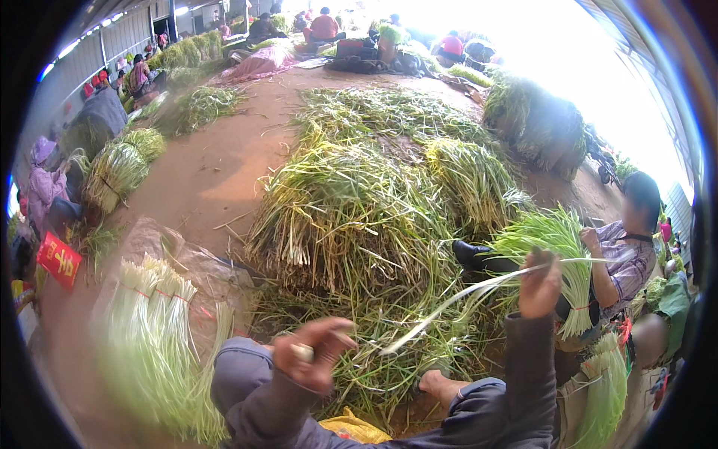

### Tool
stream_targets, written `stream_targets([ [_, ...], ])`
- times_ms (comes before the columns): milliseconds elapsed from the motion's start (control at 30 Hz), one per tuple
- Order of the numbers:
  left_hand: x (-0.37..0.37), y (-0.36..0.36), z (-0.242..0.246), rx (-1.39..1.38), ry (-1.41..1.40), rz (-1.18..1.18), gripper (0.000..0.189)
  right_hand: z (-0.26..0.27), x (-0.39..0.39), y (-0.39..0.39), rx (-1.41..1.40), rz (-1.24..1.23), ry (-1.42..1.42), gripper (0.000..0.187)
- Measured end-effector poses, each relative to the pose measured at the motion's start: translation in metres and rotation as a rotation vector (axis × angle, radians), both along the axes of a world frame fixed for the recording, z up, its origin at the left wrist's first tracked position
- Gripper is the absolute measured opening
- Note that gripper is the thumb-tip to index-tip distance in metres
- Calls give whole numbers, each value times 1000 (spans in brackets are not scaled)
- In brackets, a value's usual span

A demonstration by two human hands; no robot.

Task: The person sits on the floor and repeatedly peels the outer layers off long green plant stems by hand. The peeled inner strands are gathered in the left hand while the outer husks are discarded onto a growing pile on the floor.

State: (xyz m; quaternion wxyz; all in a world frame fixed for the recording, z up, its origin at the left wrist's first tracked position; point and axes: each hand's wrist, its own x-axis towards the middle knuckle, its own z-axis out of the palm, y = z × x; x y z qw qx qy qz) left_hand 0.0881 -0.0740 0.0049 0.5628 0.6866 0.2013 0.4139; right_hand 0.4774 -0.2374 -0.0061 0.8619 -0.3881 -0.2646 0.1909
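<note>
My right hand (539, 283) is raised on the right, its fingers closed around a long pale leafy stalk (449, 300). The stalk slants down to the left from the hand, and a thinner end sticks out to the right. My left hand (314, 353) is blurred, in the air above my left knee. Its fingers are loosely bent and apart, and a small pale patch on them is too blurred to name. Before me lies a large heap of long green and yellowing stalks (359, 213). At my left, tied bundles of cleaned pale stalks (157, 325) lie on plastic sheeting (213, 264).
A seated person (622, 247) at my right holds a green bundle (572, 269). Another tied bundle (603, 387) lies at the lower right. A yellow bag (356, 426) shows between my legs. More stalk heaps (126, 163) and several seated people are farther off.
</note>
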Motion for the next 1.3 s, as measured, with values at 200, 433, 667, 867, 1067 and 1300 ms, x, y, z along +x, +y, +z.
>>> stream_targets([
  [200,-2,12,-4,115,-13,83,29,9,-26,15,-165,-206,3,28],
  [433,4,0,-5,-107,38,121,49,-23,-160,53,-678,825,-1366,23],
  [667,-5,5,-3,-128,4,8,23,7,-197,61,-983,1018,-1546,14],
  [867,7,-6,-9,319,383,-331,28,92,-193,65,-572,436,-1334,61],
  [1067,-1,-8,-11,668,326,-167,44,67,-232,101,-415,810,-1505,63],
  [1300,-37,27,4,426,42,321,35,-56,-89,171,-960,446,-1077,47],
])
